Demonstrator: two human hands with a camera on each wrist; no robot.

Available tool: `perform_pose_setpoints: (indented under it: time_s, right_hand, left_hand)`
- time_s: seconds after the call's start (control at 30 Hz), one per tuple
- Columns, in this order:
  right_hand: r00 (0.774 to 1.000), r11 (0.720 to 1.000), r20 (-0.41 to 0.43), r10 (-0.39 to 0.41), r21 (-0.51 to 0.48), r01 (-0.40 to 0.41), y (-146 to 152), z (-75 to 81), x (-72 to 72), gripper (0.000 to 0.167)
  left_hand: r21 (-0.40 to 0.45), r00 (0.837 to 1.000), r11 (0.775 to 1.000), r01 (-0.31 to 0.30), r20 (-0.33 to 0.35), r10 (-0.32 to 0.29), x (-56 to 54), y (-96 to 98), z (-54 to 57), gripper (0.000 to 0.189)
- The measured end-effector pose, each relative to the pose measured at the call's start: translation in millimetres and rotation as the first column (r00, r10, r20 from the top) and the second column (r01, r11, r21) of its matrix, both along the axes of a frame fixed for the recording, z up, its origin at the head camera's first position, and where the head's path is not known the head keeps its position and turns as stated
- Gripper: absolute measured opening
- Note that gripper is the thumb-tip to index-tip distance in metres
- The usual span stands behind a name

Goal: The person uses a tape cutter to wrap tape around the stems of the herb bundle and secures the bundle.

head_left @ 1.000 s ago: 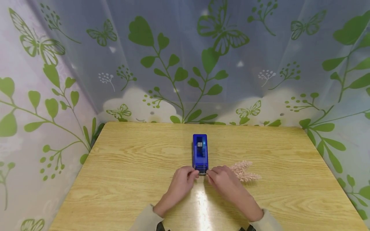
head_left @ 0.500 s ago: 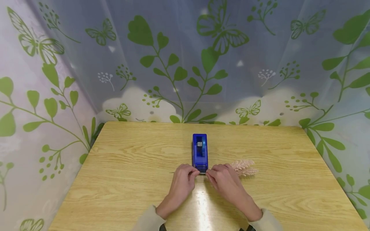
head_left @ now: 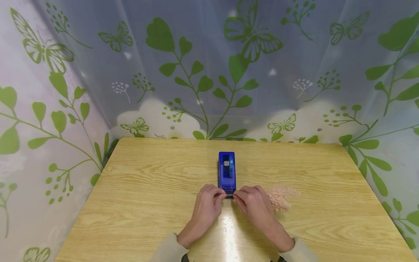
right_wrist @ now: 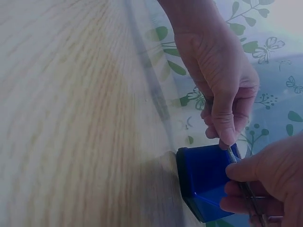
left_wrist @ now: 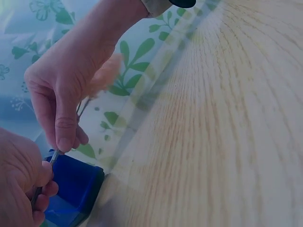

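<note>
A blue tape dispenser (head_left: pixel 227 174) stands on the table, its near end just beyond both hands. My left hand (head_left: pixel 207 203) pinches the thin stems (left_wrist: pixel 55 157) of a pink dried-flower sprig (head_left: pixel 279 199). My right hand (head_left: pixel 256 202) pinches the same stems a short way to the right, close to the fluffy heads. Between the fingertips, the short stretch of stem runs across the dispenser's near end, where a serrated cutter (right_wrist: pixel 238 151) shows in the right wrist view. Thin stem ends stick out left of the left hand. Fingers hide most of the stems.
The wooden table (head_left: pixel 147 182) reaches back to a patterned curtain (head_left: pixel 196 72) with green leaves and butterflies. More of the curtain (head_left: pixel 42 127) hangs along the left side and the right. Light-coloured sleeves (head_left: pixel 168 249) cover the forearms.
The pink flower heads have turned; now blurred, they fan out lower beside the right hand. Both hands keep their place at the dispenser's near end, with only slight shifts of the fingers.
</note>
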State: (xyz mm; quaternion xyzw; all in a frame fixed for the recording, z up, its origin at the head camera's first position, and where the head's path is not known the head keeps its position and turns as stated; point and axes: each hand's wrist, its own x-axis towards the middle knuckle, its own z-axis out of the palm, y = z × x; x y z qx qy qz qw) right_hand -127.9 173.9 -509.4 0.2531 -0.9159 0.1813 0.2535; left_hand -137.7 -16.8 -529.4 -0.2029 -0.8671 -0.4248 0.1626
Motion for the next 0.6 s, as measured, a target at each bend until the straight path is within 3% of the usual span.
perform_pose_setpoints:
  time_s: [0.33,0.6]
  right_hand:
    - [0.987,0.998,0.143,-0.067,0.006,0.067,-1.2,1.4,2.8,0.010]
    - [0.974,0.985,0.223,-0.044,-0.150,0.079,-1.8,3.0,-0.2,0.004]
  left_hand:
    - [0.005,1.000,1.000,0.001,0.007,-0.001,0.6,-0.3,-0.1,0.007]
    - [0.012,1.000,1.000,-0.013,0.011,0.013,2.0,1.4,-0.9,0.013]
